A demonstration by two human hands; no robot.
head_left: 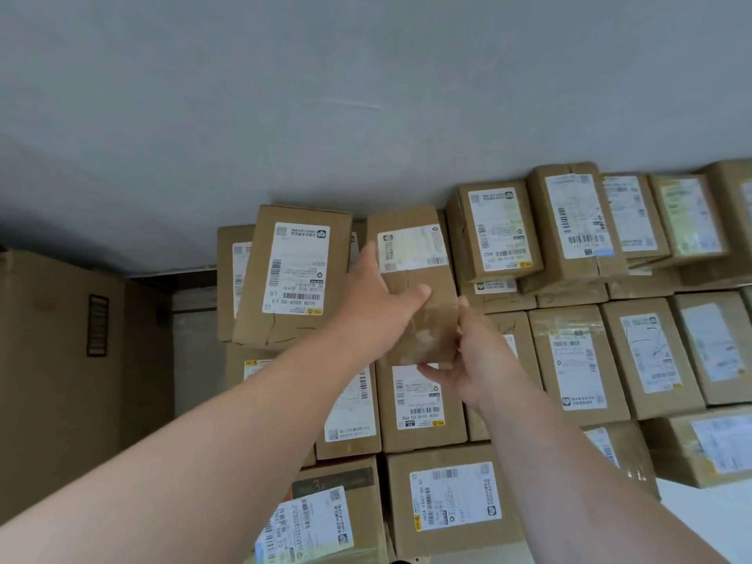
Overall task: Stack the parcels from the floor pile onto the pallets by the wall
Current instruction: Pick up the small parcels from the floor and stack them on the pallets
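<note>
A brown cardboard parcel (415, 254) with a white shipping label lies on top of the stack of parcels (569, 360) against the grey wall. My left hand (378, 295) grips its left side, thumb laid across the top face. My right hand (476, 360) holds its near right corner, fingers curled under the near edge. Both forearms reach forward from the bottom of the view. A tilted labelled parcel (293, 274) lies just left of the held one. The pallets under the stack are hidden.
Rows of labelled brown parcels fill the stack to the right (569, 221) and toward me (447, 502). A large cardboard box (61, 360) stands at the left. The grey wall (366, 95) rises directly behind the stack.
</note>
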